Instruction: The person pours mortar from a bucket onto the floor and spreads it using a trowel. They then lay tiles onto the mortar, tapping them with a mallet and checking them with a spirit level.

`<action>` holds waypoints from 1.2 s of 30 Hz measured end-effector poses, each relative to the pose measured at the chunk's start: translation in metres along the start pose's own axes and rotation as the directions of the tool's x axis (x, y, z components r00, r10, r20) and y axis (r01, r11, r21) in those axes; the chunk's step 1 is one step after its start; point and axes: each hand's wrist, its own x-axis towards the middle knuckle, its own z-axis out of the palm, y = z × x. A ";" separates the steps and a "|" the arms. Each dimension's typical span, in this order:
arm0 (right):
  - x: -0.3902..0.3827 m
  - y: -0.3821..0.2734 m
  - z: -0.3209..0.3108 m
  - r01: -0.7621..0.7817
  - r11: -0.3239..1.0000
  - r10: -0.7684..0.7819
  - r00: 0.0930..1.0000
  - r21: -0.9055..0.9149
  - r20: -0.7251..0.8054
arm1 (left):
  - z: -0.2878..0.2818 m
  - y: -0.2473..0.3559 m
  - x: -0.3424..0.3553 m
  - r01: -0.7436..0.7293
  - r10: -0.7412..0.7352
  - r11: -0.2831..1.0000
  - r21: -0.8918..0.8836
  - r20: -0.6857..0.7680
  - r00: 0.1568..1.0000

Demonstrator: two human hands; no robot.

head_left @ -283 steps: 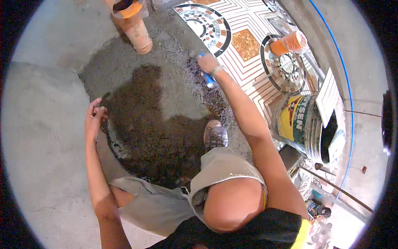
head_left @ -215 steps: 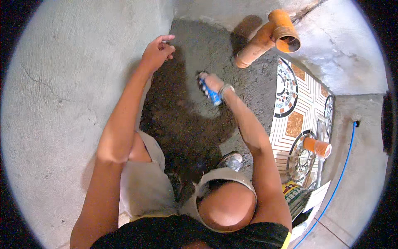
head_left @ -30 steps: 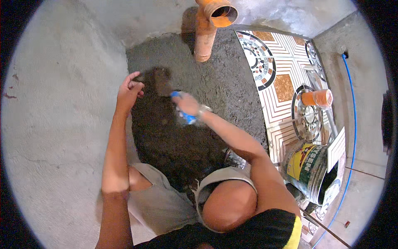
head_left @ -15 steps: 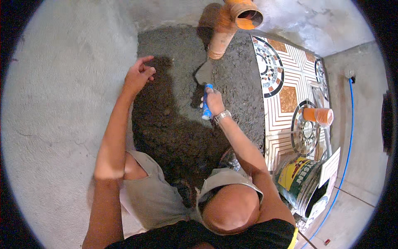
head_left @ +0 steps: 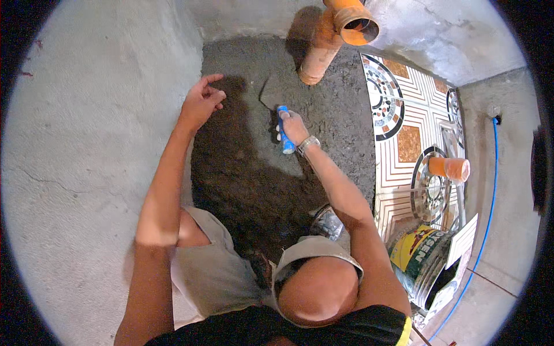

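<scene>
My right hand [head_left: 295, 127] is wrapped round the blue handle of a trowel [head_left: 283, 145]. The trowel's pointed metal blade lies against the grey mortar bed [head_left: 340, 115], on its smoother patch, and its grey blends into the mortar. Left of that, my left hand [head_left: 202, 102] hovers over the bed's left edge, close to the wall, holding nothing. Its index finger stretches forward while the other fingers curl loosely. Beyond the trowel, an orange drain pipe [head_left: 321, 59] rises from the mortar and ends in a wide, uncapped mouth.
Patterned tiles [head_left: 388, 202] border the mortar on the right, with a covered orange pipe stub [head_left: 449, 169] standing through them. A dirty bucket [head_left: 420, 254] lies near my right knee beside cut tile pieces [head_left: 461, 241]. A blue hose [head_left: 490, 190] hangs along the right wall. Plaster walls [head_left: 86, 144] enclose the corner.
The trowel and my right hand have shifted left, away from the foot of the drain pipe. My left hand keeps nearly the same pose, and the whole view has moved slightly.
</scene>
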 end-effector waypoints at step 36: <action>-0.061 -0.025 -0.046 -0.141 0.979 0.157 0.982 -0.144 0.102 | 0.008 -0.010 0.005 0.019 -0.025 0.994 -0.109 -0.051 0.998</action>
